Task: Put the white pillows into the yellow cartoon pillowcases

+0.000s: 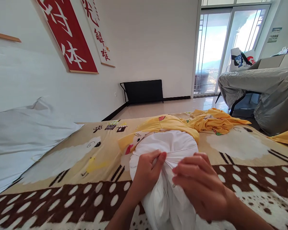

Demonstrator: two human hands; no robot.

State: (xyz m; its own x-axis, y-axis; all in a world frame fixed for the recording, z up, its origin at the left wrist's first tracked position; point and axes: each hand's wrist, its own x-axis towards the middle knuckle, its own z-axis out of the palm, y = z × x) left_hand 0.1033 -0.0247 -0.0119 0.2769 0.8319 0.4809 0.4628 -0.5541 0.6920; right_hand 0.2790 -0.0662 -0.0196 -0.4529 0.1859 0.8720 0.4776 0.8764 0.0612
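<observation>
A white pillow (170, 142) lies in front of me on the bed, its near part gathered into folds. My left hand (150, 169) is closed, thumb and fingers pinching the white fabric at the gathered place. My right hand (201, 185) is just right of that spot, slightly blurred, with its fingers loosely bent and apart; I see nothing held in it. Around the pillow's far end sits a yellow pillowcase (168, 123) with printed animal faces. How far it covers the pillow is hidden.
Crumpled yellow cloth (213, 119) lies beyond, on the patterned bedding (69, 163). Another white pillow (26, 134) is at the left by the wall. A folded black frame (142, 91) leans against the back wall. At right stands a covered table (259, 80) bearing boxes.
</observation>
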